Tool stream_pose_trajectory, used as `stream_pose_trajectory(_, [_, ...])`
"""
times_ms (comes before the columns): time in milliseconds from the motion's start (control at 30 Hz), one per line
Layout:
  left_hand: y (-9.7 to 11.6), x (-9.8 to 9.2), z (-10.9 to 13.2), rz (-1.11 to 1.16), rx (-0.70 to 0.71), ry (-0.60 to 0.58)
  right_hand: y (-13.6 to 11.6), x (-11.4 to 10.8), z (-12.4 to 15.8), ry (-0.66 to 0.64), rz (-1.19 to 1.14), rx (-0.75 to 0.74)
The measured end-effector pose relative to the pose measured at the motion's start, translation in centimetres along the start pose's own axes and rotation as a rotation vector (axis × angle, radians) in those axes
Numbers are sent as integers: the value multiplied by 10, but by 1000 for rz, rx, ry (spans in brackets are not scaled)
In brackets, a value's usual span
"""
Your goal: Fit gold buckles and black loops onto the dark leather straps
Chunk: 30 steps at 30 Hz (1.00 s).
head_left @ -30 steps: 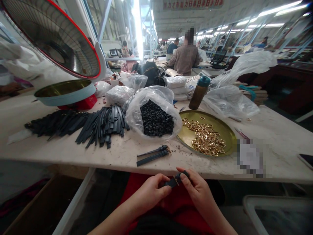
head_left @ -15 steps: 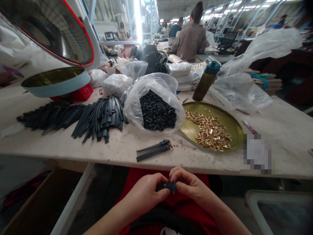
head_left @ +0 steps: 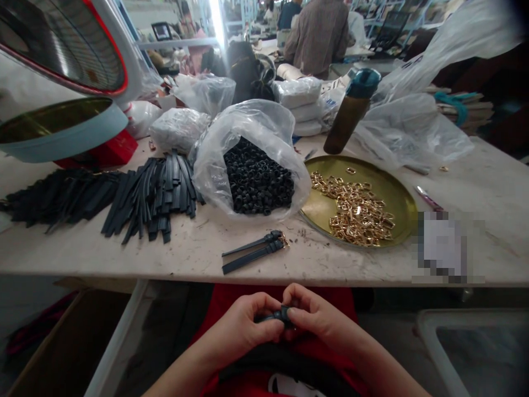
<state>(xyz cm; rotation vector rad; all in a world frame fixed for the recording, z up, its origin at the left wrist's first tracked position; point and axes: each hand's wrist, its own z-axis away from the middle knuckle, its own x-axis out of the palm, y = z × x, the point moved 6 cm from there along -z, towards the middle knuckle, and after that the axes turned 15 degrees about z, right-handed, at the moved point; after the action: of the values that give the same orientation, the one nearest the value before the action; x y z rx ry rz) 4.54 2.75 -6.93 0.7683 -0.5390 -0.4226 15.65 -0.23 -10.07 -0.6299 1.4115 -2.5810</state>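
Both hands meet over my lap, just below the table's front edge. My left hand (head_left: 252, 320) is closed on a dark strap (head_left: 268, 317), most of it hidden in the palm. The fingers and thumb of my right hand (head_left: 308, 311) pinch the strap's right end, where dark bands sit around it; any buckle there is mostly covered. On the table ahead lie two finished-looking dark straps (head_left: 253, 258) with gold buckles. Behind them a clear plastic bag (head_left: 206, 182) holds many small black loops (head_left: 260, 182). A round gold tray (head_left: 400, 209) carries a heap of gold buckles (head_left: 359, 212).
Piles of dark strips (head_left: 152, 193) spread on the left, near a fan (head_left: 61, 44) and a blue-rimmed pan (head_left: 61, 138). A brown bottle (head_left: 347, 121) stands behind the tray. A pen-like tool (head_left: 428, 198) lies on the right. A person (head_left: 318, 36) works farther back.
My right fingers have closed farther over the strap's end, covering the part that stuck out before. The view has tilted down a little.
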Motion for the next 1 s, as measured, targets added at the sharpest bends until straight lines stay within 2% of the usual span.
stream_pose_trajectory(133, [3,2,1,-3,9,-21,6,1,-2,-7,19,2])
stream_pose_trajectory(267, [10,6,7,-190,121,-39,2,-3,1,55,284,-66])
stream_pose_trajectory(367, [9,8,9,-284,130,-38,-4,0,7,38,423,-89])
stream_pose_trajectory(467, [8,8,9,-330,145,-32,-3,5,11,3,389,-74])
stream_pose_trajectory(667, [5,5,13,-381,117,3,9,5,12,59,361,-71])
stream_pose_trajectory(767, [4,3,18,-354,107,20,4,7,20,-39,263,-102])
stream_pose_trajectory(867, [2,4,22,-358,111,20,3,9,28,-96,205,-68])
stream_pose_trajectory(1000, [-4,8,23,-425,136,22,7,12,31,-34,340,-90])
